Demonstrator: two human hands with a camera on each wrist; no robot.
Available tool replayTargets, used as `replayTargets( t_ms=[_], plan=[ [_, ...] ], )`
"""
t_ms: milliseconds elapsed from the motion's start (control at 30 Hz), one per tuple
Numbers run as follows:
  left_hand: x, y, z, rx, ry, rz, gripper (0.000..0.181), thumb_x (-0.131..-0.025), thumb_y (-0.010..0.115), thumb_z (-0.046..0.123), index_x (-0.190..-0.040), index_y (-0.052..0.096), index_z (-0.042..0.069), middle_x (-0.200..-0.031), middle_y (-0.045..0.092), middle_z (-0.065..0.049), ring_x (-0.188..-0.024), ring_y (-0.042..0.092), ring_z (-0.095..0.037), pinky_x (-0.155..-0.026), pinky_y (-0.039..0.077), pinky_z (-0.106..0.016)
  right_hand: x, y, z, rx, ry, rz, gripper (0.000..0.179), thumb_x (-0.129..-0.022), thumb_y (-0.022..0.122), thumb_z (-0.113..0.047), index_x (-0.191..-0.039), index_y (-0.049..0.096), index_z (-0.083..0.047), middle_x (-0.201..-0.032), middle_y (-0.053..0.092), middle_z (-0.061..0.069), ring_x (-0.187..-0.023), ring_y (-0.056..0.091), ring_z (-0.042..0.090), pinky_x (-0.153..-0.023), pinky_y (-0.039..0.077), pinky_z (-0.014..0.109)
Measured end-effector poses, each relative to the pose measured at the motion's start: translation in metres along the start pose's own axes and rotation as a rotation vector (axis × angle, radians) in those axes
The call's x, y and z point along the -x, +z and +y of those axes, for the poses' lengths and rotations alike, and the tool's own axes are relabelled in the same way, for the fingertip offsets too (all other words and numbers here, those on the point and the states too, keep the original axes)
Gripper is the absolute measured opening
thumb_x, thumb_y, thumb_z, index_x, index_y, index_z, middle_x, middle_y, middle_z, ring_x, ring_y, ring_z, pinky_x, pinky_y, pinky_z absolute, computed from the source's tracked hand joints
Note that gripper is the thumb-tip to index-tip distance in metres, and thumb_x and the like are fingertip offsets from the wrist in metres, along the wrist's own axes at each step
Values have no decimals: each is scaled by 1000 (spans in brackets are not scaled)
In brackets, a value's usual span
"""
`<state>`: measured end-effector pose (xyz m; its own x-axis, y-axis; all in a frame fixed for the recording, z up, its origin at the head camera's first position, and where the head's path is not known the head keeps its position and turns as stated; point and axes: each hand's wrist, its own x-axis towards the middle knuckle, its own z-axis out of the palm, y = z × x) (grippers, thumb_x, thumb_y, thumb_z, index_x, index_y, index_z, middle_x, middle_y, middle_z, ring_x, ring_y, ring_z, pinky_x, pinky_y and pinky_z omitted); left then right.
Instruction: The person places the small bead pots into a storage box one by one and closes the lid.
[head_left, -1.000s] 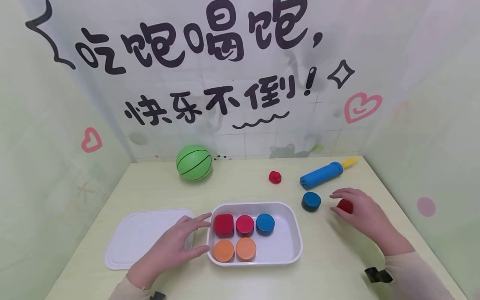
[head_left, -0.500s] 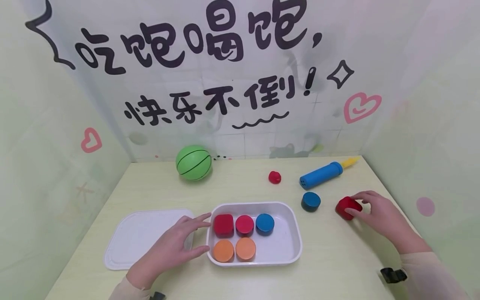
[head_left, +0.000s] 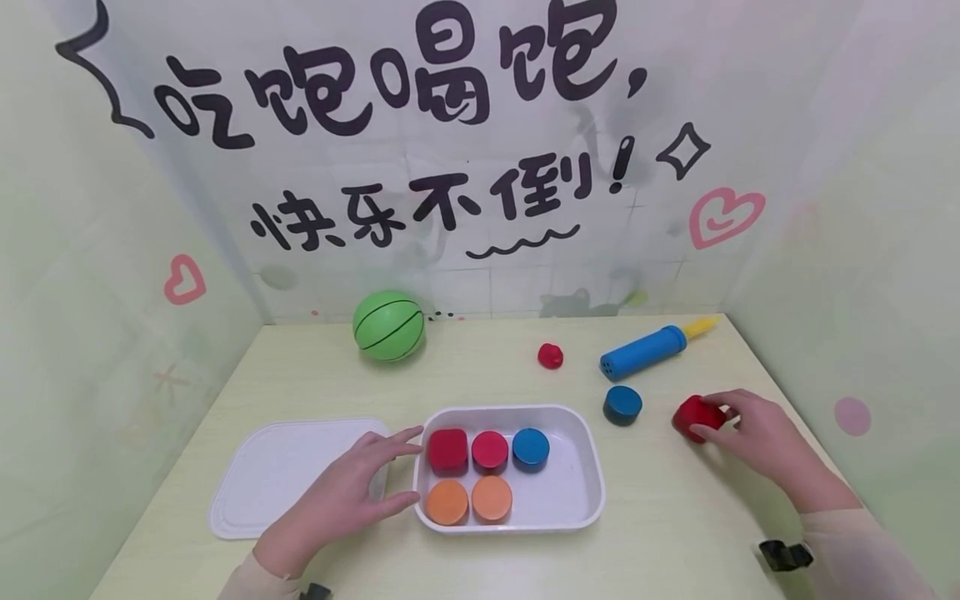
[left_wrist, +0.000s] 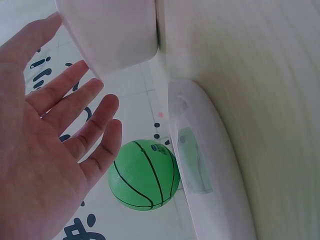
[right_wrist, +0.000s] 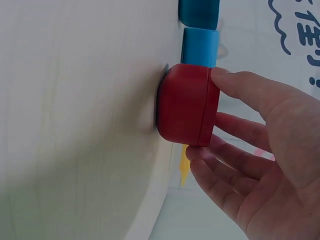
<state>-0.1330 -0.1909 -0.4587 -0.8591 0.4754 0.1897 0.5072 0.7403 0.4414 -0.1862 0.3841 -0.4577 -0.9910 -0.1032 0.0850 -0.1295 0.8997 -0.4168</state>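
Observation:
My right hand point(head_left: 750, 433) pinches a small red rounded-square case point(head_left: 699, 417) on the table at the right. In the right wrist view, the thumb is at one edge of the red case point(right_wrist: 185, 106) and fingertips at the opposite edge; a thin seam runs near its top. My left hand point(head_left: 345, 483) is spread, thumb and fingertips right at the left end of a white tray point(head_left: 558, 504). Inside the tray sit a red square case point(head_left: 447, 451), a red round one point(head_left: 490, 451), a blue round one point(head_left: 531, 448) and two orange round ones point(head_left: 447, 502).
A white lid point(head_left: 277, 475) lies left of the tray, partly behind my left hand. Farther back are a green ball point(head_left: 388, 326), a small red lump point(head_left: 551, 356) and a blue pump point(head_left: 642, 352) with a yellow tip. A blue round case point(head_left: 622, 405) stands right of the tray.
Over the first half second my right hand shifted right and towards me, uncovering more of the red case, which also moved slightly nearer. Since then it has stayed almost still. My left hand has not moved.

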Motion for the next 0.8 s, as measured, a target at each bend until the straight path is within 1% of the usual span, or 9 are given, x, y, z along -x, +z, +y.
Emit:
replayTargets(
  t_ms=[133, 233, 300, 467, 667, 800],
  plan=[
    [0, 0, -1, 0, 8, 1, 56, -89, 78, 51, -138, 66, 26, -156, 52, 13, -111, 57, -11, -89, 58, -35, 1, 0, -3, 20, -21, 12, 58, -81, 88, -29, -123, 68, 6, -114, 68, 27, -92, 64, 37, -64, 57, 37],
    [0, 1, -1, 4, 13, 3, 56, -89, 78, 51, -138, 66, 26, -157, 51, 12, -111, 58, -13, -89, 58, -35, 3, -3, -9, 28, -50, 25, 56, -80, 89, -28, -122, 69, 4, -115, 69, 26, -90, 65, 35, -67, 58, 39],
    [0, 1, -1, 6, 17, 6, 56, -89, 78, 51, -138, 66, 26, -157, 51, 12, -111, 58, -14, -90, 58, -35, 5, -5, -15, 31, -73, 36, 55, -79, 90, -28, -121, 71, 2, -115, 69, 24, -90, 65, 33, -68, 58, 38],
    [0, 1, -1, 5, 19, 8, 56, -89, 78, 50, -138, 66, 26, -157, 51, 12, -111, 58, -14, -90, 58, -35, 11, -11, -37, 44, -145, 80, 52, -77, 91, -26, -120, 73, -3, -114, 71, 17, -92, 65, 28, -70, 57, 32],
    [0, 1, -1, 4, 21, 11, 56, -89, 79, 49, -137, 66, 25, -157, 52, 11, -111, 58, -14, -89, 58, -35, 18, -17, -70, 25, -229, 128, 52, -75, 93, -24, -120, 74, -6, -115, 71, 12, -96, 66, 26, -72, 60, 34],
    [0, 1, -1, 4, 20, 10, 56, -89, 79, 50, -138, 66, 25, -157, 52, 12, -112, 58, -14, -89, 59, -36, 22, -17, -90, 18, -299, 172, 50, -73, 94, -23, -118, 76, -9, -114, 72, 8, -97, 67, 25, -70, 60, 30]
  ],
)
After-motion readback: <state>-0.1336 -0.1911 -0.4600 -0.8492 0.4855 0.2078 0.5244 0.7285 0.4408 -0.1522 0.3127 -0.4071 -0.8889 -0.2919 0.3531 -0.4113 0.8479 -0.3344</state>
